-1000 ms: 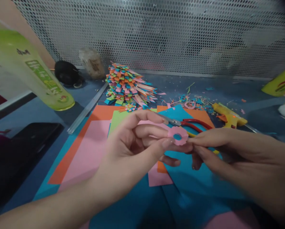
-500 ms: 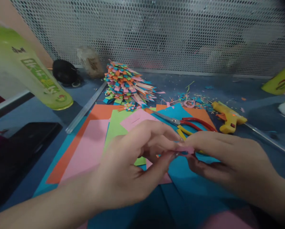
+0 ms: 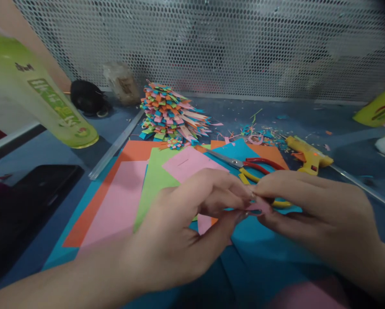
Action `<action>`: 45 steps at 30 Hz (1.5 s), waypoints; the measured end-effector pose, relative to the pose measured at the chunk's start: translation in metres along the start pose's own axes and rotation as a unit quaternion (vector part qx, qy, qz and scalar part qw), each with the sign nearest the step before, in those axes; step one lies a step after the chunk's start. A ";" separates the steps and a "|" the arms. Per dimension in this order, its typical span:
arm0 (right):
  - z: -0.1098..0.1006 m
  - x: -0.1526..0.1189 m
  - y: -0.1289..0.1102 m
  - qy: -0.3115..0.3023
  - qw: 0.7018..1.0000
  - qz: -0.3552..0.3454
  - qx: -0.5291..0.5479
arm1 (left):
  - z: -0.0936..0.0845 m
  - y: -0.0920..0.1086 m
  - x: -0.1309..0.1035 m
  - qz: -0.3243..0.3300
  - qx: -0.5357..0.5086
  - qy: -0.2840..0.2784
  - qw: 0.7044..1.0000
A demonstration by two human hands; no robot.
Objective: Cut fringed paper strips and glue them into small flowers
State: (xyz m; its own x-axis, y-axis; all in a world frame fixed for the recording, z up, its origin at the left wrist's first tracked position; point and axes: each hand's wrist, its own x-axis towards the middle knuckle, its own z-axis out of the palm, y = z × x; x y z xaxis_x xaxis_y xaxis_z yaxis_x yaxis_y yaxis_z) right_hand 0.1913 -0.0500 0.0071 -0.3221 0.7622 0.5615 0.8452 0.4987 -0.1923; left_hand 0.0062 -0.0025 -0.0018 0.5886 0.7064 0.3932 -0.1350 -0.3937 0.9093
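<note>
Between the fingertips of both hands is a small curled pink paper strip (image 3: 259, 207). My left hand (image 3: 192, 227) pinches its left end between thumb and fingers. On the right end, my right hand (image 3: 311, 214) closes its thumb and forefinger. Just behind the hands lie scissors (image 3: 234, 162) with red and yellow handles, partly covered by the right hand. Below are coloured sheets: blue paper (image 3: 257, 244), pink paper (image 3: 115, 201), green paper (image 3: 157, 180) and orange paper (image 3: 137, 150). A smaller pink piece (image 3: 189, 163) lies on top.
A pile of folded paper strips (image 3: 169, 113) stands at the back. Paper scraps (image 3: 263, 136) and a yellow glue gun (image 3: 308, 154) are right of it. A green bottle (image 3: 50, 94), a clear ruler-like strip (image 3: 118, 146) and a black phone (image 3: 47, 193) are left. Perforated metal (image 3: 212, 47) stands behind.
Both hands have shifted slightly to the right with the pink strip. The strip's curl looks a little wider, and my right hand now covers more of the scissors' red handle.
</note>
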 end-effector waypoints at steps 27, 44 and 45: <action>-0.005 0.005 -0.003 0.027 0.939 0.165 0.302 | -0.004 -0.001 0.012 -0.139 -0.280 0.055 0.948; 0.001 0.002 -0.004 0.028 0.881 0.232 0.411 | -0.005 -0.002 0.012 -0.132 -0.289 0.044 0.947; 0.001 0.002 -0.004 0.028 0.875 0.246 0.416 | -0.005 -0.002 0.012 -0.131 -0.289 0.044 0.947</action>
State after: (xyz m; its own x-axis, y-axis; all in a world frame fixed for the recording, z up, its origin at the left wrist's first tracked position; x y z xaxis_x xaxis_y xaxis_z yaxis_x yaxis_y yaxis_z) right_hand 0.1867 -0.0498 0.0084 0.0336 0.9594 0.2801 0.2657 0.2616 -0.9279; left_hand 0.0093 0.0099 0.0021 0.5962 0.7921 0.1309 -0.4236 0.1718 0.8894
